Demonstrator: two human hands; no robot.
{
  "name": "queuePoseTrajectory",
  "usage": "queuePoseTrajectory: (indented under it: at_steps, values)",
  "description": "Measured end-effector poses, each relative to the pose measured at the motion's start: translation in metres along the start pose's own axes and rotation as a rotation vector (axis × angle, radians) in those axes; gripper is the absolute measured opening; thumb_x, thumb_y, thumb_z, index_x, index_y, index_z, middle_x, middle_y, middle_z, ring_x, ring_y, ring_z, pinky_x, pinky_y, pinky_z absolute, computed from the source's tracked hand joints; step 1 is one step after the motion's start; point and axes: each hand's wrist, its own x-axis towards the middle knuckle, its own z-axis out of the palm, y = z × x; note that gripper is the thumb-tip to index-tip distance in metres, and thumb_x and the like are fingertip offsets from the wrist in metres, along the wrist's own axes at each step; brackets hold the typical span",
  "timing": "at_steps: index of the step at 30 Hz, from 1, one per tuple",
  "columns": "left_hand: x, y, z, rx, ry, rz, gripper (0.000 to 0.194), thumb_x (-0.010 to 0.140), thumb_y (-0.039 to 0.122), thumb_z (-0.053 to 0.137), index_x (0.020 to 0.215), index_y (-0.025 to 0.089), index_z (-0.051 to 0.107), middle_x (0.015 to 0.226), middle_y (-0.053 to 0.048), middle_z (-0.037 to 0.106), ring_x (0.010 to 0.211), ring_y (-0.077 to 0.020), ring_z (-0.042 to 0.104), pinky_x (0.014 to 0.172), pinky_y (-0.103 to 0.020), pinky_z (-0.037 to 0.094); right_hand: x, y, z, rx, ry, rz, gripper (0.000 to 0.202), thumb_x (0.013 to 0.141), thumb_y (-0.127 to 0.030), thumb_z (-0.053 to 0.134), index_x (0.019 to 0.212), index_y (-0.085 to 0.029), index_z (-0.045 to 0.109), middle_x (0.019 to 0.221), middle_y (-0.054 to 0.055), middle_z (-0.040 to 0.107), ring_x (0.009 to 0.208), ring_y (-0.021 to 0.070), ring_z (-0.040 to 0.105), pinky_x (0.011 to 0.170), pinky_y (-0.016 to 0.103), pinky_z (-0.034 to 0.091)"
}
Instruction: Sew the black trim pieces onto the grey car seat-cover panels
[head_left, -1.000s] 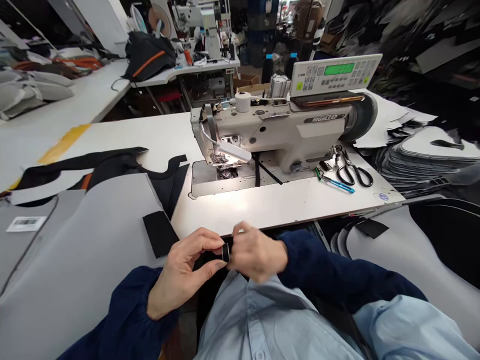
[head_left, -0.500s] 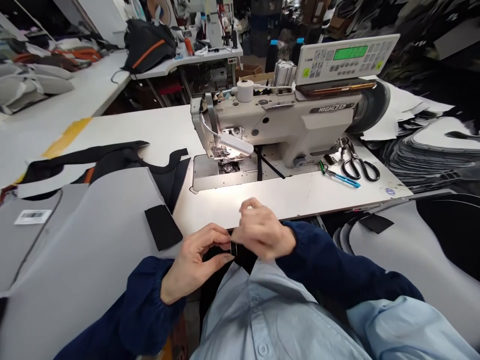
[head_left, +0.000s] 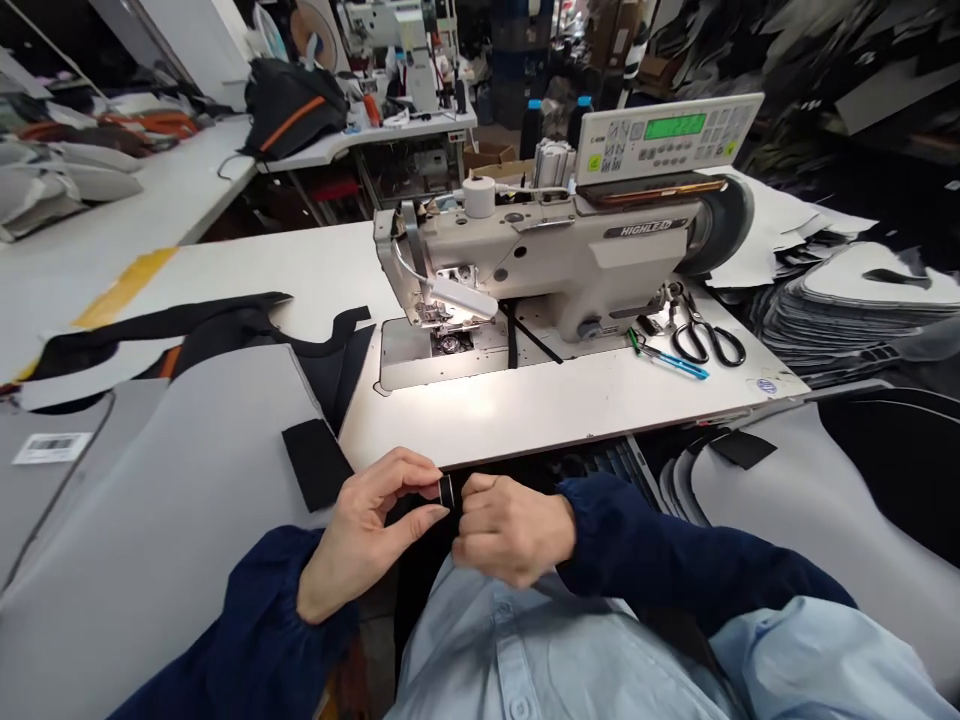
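Between thumb and fingers, my left hand (head_left: 375, 520) pinches a small black piece with thin white lines (head_left: 446, 492), just off the table's front edge. My right hand (head_left: 510, 528) is closed beside the piece's right side; what its curled fingers hold, if anything, is hidden. Beyond both hands stands the sewing machine (head_left: 555, 245), its lamp lighting the needle plate (head_left: 409, 365). Two narrow black strips (head_left: 512, 335) lie under the machine's arm. Left of my left hand, a black patch (head_left: 316, 463) rests on a large grey panel (head_left: 217, 450).
Scissors (head_left: 706, 335) and a blue pen-like tool (head_left: 679, 364) lie at the table's right. Stacked grey-black pieces (head_left: 847, 310) stand beyond them, with more grey panels (head_left: 810, 480) at lower right. A black bag (head_left: 292, 108) sits on the back table.
My right hand has come down and its fingers have curled in beside the small black piece. My left hand still pinches that piece. The view has shifted slightly.
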Motion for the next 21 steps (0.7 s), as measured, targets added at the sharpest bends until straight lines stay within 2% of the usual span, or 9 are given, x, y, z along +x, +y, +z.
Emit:
queuePoseTrajectory:
  at_steps: [2, 3, 5, 7, 9, 12, 16, 19, 21]
  values:
    - [-0.001, -0.002, 0.001, -0.001, -0.019, -0.005, 0.006, 0.077, 0.017, 0.065, 0.082, 0.015, 0.064, 0.082, -0.006, 0.061, 0.073, -0.0117, 0.060, 0.064, -0.019, 0.052, 0.002, -0.002, -0.001, 0.021, 0.008, -0.068, 0.021, 0.087, -0.014, 0.033, 0.078, -0.017, 0.051, 0.055, -0.002, 0.049, 0.050, 0.0125, 0.040, 0.062, 0.029, 0.037]
    - [-0.001, -0.003, 0.002, -0.016, -0.037, -0.012, 0.006, 0.077, 0.018, 0.065, 0.081, 0.014, 0.064, 0.081, -0.006, 0.061, 0.072, -0.0119, 0.060, 0.064, -0.020, 0.052, 0.003, -0.001, -0.003, 0.023, 0.045, -0.052, 0.021, 0.088, -0.014, 0.033, 0.079, -0.017, 0.052, 0.056, -0.001, 0.051, 0.051, 0.0126, 0.042, 0.063, 0.029, 0.037]
    - [-0.001, -0.004, 0.003, -0.058, -0.059, -0.029, 0.008, 0.077, 0.020, 0.065, 0.081, 0.014, 0.063, 0.081, -0.006, 0.061, 0.072, -0.0125, 0.060, 0.065, -0.022, 0.053, 0.004, 0.005, -0.005, 0.041, 0.125, 0.055, 0.020, 0.091, -0.015, 0.035, 0.079, -0.016, 0.052, 0.059, 0.000, 0.055, 0.054, 0.0120, 0.047, 0.063, 0.028, 0.038]
    - [-0.001, -0.003, 0.004, -0.091, -0.038, -0.050, 0.009, 0.077, 0.021, 0.066, 0.082, 0.013, 0.064, 0.081, -0.007, 0.061, 0.072, -0.0128, 0.060, 0.065, -0.022, 0.053, -0.001, 0.011, 0.000, 0.096, 0.136, 0.165, 0.021, 0.093, -0.015, 0.036, 0.078, -0.016, 0.051, 0.061, 0.000, 0.058, 0.055, 0.0108, 0.051, 0.065, 0.027, 0.040]
    - [-0.001, -0.003, 0.003, -0.099, -0.002, -0.054, 0.009, 0.077, 0.021, 0.066, 0.083, 0.014, 0.064, 0.081, -0.006, 0.060, 0.072, -0.0127, 0.060, 0.063, -0.021, 0.053, -0.010, 0.009, 0.010, 0.147, 0.071, 0.205, 0.021, 0.093, -0.015, 0.035, 0.078, -0.016, 0.050, 0.062, 0.001, 0.059, 0.055, 0.0104, 0.051, 0.065, 0.026, 0.040]
    - [-0.001, -0.005, 0.001, -0.066, 0.021, -0.050, 0.010, 0.077, 0.022, 0.066, 0.082, 0.014, 0.064, 0.080, -0.006, 0.060, 0.070, -0.0123, 0.059, 0.061, -0.021, 0.052, -0.019, -0.006, 0.021, 0.082, -0.062, 0.139, 0.018, 0.088, -0.013, 0.035, 0.080, -0.016, 0.050, 0.059, -0.001, 0.054, 0.054, 0.0119, 0.049, 0.061, 0.028, 0.037]
    - [-0.001, -0.010, 0.003, 0.015, 0.013, -0.043, 0.010, 0.077, 0.023, 0.066, 0.081, 0.014, 0.063, 0.079, -0.006, 0.061, 0.068, -0.0119, 0.058, 0.061, -0.022, 0.051, -0.007, -0.014, 0.004, -0.076, -0.028, 0.002, 0.016, 0.085, -0.011, 0.036, 0.081, -0.016, 0.051, 0.053, -0.004, 0.044, 0.050, 0.0123, 0.044, 0.060, 0.029, 0.034]
    - [-0.001, -0.009, 0.004, -0.034, -0.062, -0.077, 0.011, 0.077, 0.024, 0.065, 0.079, 0.014, 0.063, 0.078, -0.006, 0.060, 0.069, -0.0122, 0.058, 0.064, -0.023, 0.052, 0.000, 0.000, -0.009, -0.105, 0.037, 0.093, 0.019, 0.090, -0.012, 0.035, 0.080, -0.016, 0.051, 0.057, -0.002, 0.049, 0.052, 0.0114, 0.047, 0.062, 0.028, 0.035]
    - [-0.002, -0.007, 0.004, -0.094, -0.087, -0.102, 0.011, 0.077, 0.024, 0.065, 0.079, 0.013, 0.063, 0.079, -0.006, 0.059, 0.070, -0.0123, 0.058, 0.065, -0.023, 0.053, -0.003, 0.008, -0.006, -0.037, 0.055, 0.185, 0.022, 0.093, -0.014, 0.035, 0.078, -0.015, 0.051, 0.059, 0.000, 0.054, 0.053, 0.0103, 0.050, 0.062, 0.027, 0.036]
